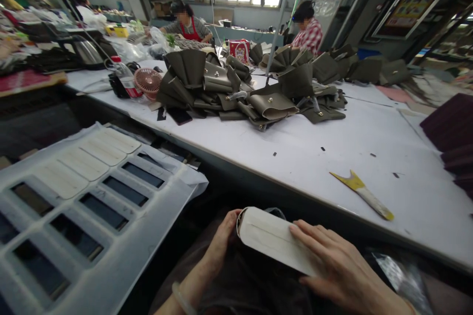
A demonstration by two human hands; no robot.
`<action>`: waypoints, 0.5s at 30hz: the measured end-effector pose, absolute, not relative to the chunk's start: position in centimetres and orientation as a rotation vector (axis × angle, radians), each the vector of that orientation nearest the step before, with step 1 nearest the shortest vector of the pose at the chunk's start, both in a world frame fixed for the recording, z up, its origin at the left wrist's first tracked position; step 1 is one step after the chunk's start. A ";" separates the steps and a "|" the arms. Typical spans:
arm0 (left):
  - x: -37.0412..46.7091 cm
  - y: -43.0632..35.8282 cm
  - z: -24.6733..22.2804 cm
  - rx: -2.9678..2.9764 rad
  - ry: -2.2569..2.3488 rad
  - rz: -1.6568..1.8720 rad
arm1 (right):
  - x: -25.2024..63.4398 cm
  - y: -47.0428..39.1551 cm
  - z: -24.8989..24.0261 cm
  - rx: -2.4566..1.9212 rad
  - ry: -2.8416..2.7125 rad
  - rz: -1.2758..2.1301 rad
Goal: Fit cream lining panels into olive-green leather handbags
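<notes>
A cream oblong panel (271,236) with rounded ends and a slit-like line along its middle is held low in front of me, over my lap. My left hand (221,238) curls round its left end, where a thin rim shows at the edge. Across its right end lies my right hand (336,261), fingers on the top face and thumb at the near side. What is under the panel is mostly hidden by shadow. Several similar cream panels (83,162) lie in a row on an upturned, whitish plastic crate (148,221) to my left.
Olive-brown bag pieces (273,103) with metal studs are heaped on the white table (236,142). A yellow notched scraper (364,194) lies at the right. A pink fan (147,81), a bottle (127,78) and a phone (179,116) stand or lie left. Two people sit beyond.
</notes>
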State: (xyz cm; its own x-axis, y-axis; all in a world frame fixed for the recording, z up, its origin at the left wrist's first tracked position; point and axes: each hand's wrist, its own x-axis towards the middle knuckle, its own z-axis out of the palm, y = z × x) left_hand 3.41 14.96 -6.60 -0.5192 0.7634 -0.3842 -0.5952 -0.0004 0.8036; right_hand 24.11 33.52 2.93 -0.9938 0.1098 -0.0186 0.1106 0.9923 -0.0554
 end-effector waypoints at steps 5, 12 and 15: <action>4.3 15.9 -7.5 0.144 0.988 1.837 | 24.1 34.1 3.3 0.087 3.090 -0.059; 4.4 16.6 -7.6 0.142 0.898 1.857 | 24.4 34.2 3.3 -0.042 3.084 -0.035; 4.4 16.5 -7.2 0.119 0.845 1.827 | 24.1 34.8 3.1 -0.013 3.028 -0.055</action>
State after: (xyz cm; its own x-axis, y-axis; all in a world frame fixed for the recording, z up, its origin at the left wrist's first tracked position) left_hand 4.44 16.53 -7.22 -0.4257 0.8530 -0.3019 -0.7823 -0.1793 0.5965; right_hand 24.07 34.82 3.06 -0.9936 -0.0105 -0.1127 -0.0064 0.9993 -0.0367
